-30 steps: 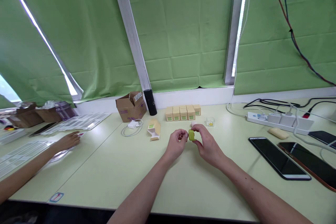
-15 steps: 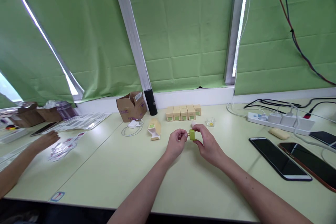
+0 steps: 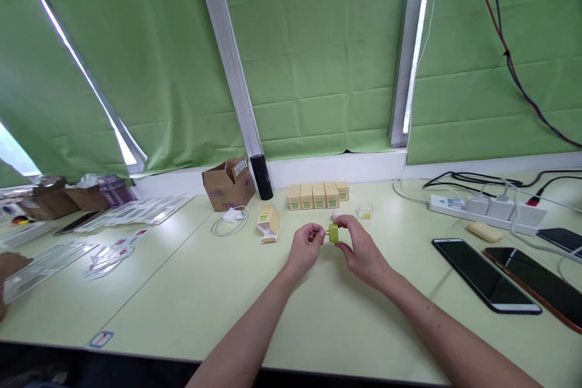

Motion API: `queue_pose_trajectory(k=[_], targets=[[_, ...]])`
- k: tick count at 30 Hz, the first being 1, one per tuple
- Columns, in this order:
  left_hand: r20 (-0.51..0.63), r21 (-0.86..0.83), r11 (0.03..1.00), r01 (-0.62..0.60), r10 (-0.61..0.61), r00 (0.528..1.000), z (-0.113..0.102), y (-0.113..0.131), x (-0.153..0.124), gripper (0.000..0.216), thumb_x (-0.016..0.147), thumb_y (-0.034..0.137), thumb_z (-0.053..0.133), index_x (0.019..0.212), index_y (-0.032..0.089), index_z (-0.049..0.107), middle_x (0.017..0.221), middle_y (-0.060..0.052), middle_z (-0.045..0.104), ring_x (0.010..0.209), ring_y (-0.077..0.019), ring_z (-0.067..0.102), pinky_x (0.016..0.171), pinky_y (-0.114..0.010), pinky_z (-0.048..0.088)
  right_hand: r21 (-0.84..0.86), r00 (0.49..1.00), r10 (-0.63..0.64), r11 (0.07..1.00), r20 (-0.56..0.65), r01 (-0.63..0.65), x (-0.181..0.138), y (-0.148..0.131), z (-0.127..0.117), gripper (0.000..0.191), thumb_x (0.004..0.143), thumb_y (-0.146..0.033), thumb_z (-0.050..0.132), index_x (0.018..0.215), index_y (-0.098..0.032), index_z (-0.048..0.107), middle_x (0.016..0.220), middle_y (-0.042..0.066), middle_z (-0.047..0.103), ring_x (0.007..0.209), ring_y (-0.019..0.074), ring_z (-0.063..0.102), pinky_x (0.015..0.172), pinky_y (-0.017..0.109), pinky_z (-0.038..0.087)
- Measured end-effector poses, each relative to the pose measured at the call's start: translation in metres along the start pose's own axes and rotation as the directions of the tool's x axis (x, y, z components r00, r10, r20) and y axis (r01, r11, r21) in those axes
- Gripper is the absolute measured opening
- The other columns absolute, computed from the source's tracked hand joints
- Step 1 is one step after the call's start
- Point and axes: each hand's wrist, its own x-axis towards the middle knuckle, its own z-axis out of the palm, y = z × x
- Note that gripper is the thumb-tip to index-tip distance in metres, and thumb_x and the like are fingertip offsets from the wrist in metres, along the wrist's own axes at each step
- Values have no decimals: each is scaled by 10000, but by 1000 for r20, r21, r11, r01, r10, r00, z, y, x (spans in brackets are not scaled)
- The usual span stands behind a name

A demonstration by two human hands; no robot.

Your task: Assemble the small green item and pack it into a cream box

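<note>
Since a second ago, a co-worker's hand [image 3: 14, 264] has moved to the left edge, away from the white packets [image 3: 111, 254]. Over the table [image 3: 227, 309], our right hand [image 3: 359, 250] pinches a green block [image 3: 334, 233] between thumb and finger, and our left hand [image 3: 304, 251] pinches the thin stem [image 3: 327, 232] on its left side. Farther off, we see an opened carton [image 3: 268, 218] to the left, a clear container [image 3: 364, 212] to the right, then a row of small boxes [image 3: 313, 196].

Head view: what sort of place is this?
Likely a shared workroom: small boxes stand in a row on the table, a power strip lies at right, and another person's hand shows at the left edge.
</note>
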Motion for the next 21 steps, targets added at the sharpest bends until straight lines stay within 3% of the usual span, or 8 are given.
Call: queue_pose_trajectory(k=[21], targets=[[-8, -118, 992, 48, -49, 999, -4, -7, 5, 384, 789, 529, 747, 774, 170, 610, 653, 12, 569, 612, -120, 507, 636, -272, 435, -14, 1000, -16, 1000, -18, 15, 0, -3, 0, 456, 912, -113, 523, 1333, -273, 450, 1292, 121, 565, 1239, 304, 579, 1049, 579, 529]])
